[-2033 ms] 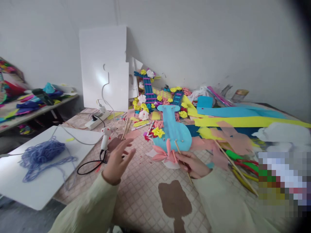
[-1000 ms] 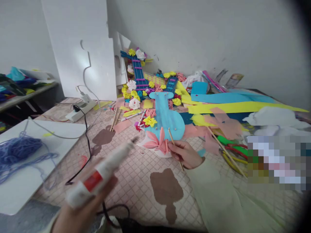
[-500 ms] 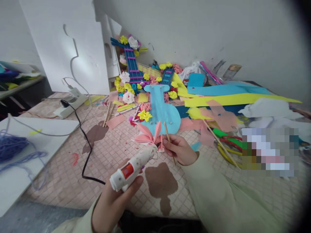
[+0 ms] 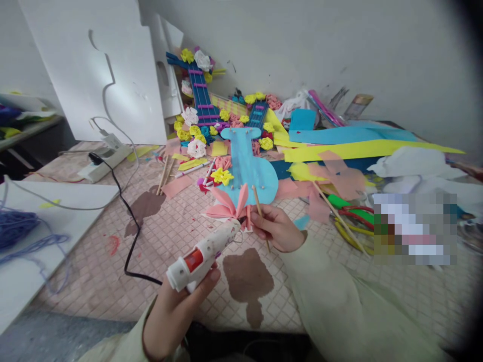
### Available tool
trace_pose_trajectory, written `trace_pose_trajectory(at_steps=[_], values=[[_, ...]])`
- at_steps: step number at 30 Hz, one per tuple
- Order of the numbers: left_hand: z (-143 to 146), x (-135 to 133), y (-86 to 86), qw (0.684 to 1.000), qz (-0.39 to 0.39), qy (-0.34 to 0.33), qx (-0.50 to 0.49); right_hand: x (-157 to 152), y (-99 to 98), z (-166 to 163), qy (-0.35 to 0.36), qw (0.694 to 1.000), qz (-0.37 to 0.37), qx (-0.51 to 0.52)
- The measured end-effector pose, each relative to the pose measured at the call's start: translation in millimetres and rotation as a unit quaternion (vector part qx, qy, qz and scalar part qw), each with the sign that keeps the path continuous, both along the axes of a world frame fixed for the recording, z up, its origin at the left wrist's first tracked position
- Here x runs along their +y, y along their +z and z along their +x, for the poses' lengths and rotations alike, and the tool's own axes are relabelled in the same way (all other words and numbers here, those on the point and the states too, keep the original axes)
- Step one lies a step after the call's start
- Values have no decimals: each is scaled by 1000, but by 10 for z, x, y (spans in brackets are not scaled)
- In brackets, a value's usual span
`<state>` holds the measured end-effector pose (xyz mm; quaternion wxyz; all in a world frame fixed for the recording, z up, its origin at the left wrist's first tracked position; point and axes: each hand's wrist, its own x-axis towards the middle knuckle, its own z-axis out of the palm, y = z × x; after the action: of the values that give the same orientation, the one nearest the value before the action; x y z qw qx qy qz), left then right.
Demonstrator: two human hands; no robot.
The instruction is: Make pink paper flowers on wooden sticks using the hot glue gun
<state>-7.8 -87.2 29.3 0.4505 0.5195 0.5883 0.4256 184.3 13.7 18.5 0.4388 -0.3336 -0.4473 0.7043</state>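
Note:
My left hand (image 4: 181,301) is closed around a white hot glue gun (image 4: 206,254) with an orange window. Its nozzle meets the base of a pink paper flower (image 4: 230,203), though the exact contact is too small to make out. In my right hand (image 4: 277,229) a thin wooden stick (image 4: 257,201) is pinched, slanting upward. Those fingertips are also beside the flower's pink lower strip. Just behind lies a light blue guitar-shaped cutout (image 4: 249,161) with small pegs, and a yellow paper flower (image 4: 222,176) rests at its left edge.
A black cord (image 4: 128,241) runs from a white power strip (image 4: 105,163). Decorated dark blue paper guitars (image 4: 202,95) lean at the back. Scissors (image 4: 350,221), pink scraps and long yellow strips (image 4: 362,151) lie right. Blue yarn (image 4: 17,226) sits on a white board at left.
The view has shifted slightly, so everything sits a little further left and up. Both hands keep their holds, and the glue gun stays at the pink flower's base.

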Motion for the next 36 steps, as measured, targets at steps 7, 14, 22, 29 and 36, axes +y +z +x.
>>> trace_pose_trajectory(at_steps=[7, 14, 22, 29, 36], values=[[34, -1, 74, 1000, -1, -5, 19, -5, 5, -2, 6, 1000, 0, -2], [51, -4, 97, 999, 1, 5, 35, -2, -2, -1, 12, 1000, 2, -22], [24, -29, 40, 1000, -8, -1, 16, -6, -8, -8, 21, 1000, 4, -19], [30, -13, 43, 1000, -8, -12, 12, -6, -22, 5, 27, 999, 11, -15], [27, -21, 27, 1000, -18, -11, 2, -3, -22, -3, 20, 1000, 5, -15]])
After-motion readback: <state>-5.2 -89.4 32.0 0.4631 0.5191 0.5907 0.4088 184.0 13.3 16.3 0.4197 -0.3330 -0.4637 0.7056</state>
